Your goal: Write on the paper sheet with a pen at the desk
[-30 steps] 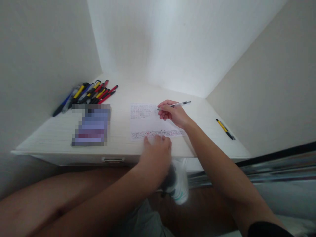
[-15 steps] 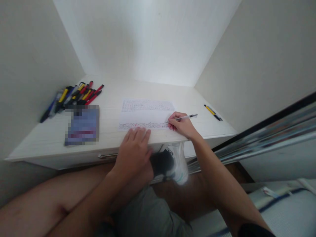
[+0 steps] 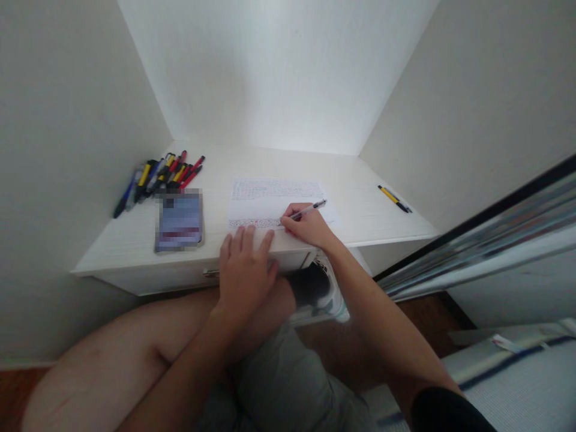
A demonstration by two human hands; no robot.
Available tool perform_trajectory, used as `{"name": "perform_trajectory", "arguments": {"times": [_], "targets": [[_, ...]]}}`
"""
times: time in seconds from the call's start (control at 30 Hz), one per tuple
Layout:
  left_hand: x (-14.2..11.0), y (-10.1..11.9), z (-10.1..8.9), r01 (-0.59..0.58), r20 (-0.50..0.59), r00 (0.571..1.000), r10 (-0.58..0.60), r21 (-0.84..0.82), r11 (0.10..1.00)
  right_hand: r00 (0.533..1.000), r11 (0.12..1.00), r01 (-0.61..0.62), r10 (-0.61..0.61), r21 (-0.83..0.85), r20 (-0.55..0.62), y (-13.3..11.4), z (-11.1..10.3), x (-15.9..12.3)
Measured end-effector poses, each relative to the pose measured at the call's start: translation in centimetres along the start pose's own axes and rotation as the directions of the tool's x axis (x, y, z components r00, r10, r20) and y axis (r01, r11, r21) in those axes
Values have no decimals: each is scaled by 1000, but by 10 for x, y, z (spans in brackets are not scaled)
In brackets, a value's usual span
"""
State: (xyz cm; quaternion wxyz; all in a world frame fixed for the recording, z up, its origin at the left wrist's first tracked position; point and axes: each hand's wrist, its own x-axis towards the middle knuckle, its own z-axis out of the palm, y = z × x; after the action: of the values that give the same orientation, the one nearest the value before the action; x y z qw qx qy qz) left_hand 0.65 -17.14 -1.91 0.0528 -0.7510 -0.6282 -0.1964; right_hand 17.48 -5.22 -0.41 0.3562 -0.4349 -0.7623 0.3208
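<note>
A white sheet of paper (image 3: 270, 201) with lines of handwriting lies on a low white desk (image 3: 351, 210). My right hand (image 3: 306, 228) is closed on a clear pen (image 3: 310, 209), its tip on the lowest written line near the sheet's front edge. My left hand (image 3: 243, 273) lies flat with fingers spread at the desk's front edge, fingertips on the sheet's near margin.
A heap of several red, yellow, blue and black pens (image 3: 159, 175) lies at the desk's back left. A blurred-out flat item (image 3: 179, 220) sits in front of it. One yellow-and-black pen (image 3: 394, 198) lies at the right. A drawer handle (image 3: 210, 273) is below the edge; my bare knee (image 3: 148, 336) is under it.
My right hand went from the sheet's upper lines to the right end of the bottom line, then left along that line. My left hand slid back to the desk edge.
</note>
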Motion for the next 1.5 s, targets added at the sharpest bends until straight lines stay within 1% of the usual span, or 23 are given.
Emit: {"name": "perform_trajectory", "arguments": {"times": [0.1,0.3,0.4,0.6,0.73,0.83,0.87,0.9,0.93,0.97,1.0,1.03,1.07,1.13,1.17,1.23,1.27,1.3,1.37,1.43,1.5], "targets": [[-2,0,1,1,-22,1000,-2,-16,1000,1000,1000,-11,11,-7,-1,0,1,1],[-5,-1,3,3,-44,999,-4,-12,1000,1000,998,24,-23,-61,10,0,0,0],[-5,-1,4,-2,-55,998,1,-15,1000,1000,997,21,-20,-73,4,-1,1,0],[-4,-1,3,2,-55,998,-4,-41,999,999,996,33,-32,-79,17,-1,0,-1],[-3,0,3,10,-56,998,-12,-37,999,999,997,46,-45,-65,22,-1,0,-2],[-2,0,4,13,-64,998,-15,-27,1000,999,1000,28,-27,-10,38,0,-1,-1],[-3,0,5,12,-65,998,-14,-24,1000,999,999,17,-18,33,26,0,-2,0],[-3,0,5,11,-66,998,-13,-20,1000,1000,996,8,-7,94,-11,2,-2,2],[-3,0,5,9,-64,998,-10,-16,1000,997,985,6,8,175,-80,4,-3,4],[-3,0,6,7,-64,998,-8,-12,1000,984,962,17,32,272,-173,6,-4,6],[-2,0,6,7,-65,998,-7,-8,1000,960,927,41,67,374,-272,8,-6,8],[-2,-1,6,6,-67,998,-7,-5,1000,927,879,77,112,471,-359,11,-9,9],[-2,0,6,8,-70,998,-8,-3,1000,893,826,112,161,553,-421,14,-13,10],[-2,0,5,5,-68,998,-5,-2,1000,841,743,147,253,653,-478,19,-26,9],[-2,0,5,4,-68,998,-4,-3,1000,822,728,142,291,671,-490,22,-35,7],[-2,0,4,0,-67,998,-1,-5,1000,785,749,112,336,653,-520,29,-55,-2],[-3,0,4,1,-68,998,-1,-6,1000,781,768,97,336,633,-527,33,-65,-7],[-3,0,3,3,-69,998,-3,-6,1000,787,788,97,313,607,-532,37,-75,-13],[-3,0,3,2,-70,998,-2,-6,1000,814,832,93,254,548,-523,45,-92,-24],[-3,-1,4,-2,-72,997,1,-3,1000,825,849,85,234,522,-514,52,-104,-32],[-3,-1,5,-3,-73,997,3,3,1000,833,840,78,241,536,-499,57,-110,-37]]}}
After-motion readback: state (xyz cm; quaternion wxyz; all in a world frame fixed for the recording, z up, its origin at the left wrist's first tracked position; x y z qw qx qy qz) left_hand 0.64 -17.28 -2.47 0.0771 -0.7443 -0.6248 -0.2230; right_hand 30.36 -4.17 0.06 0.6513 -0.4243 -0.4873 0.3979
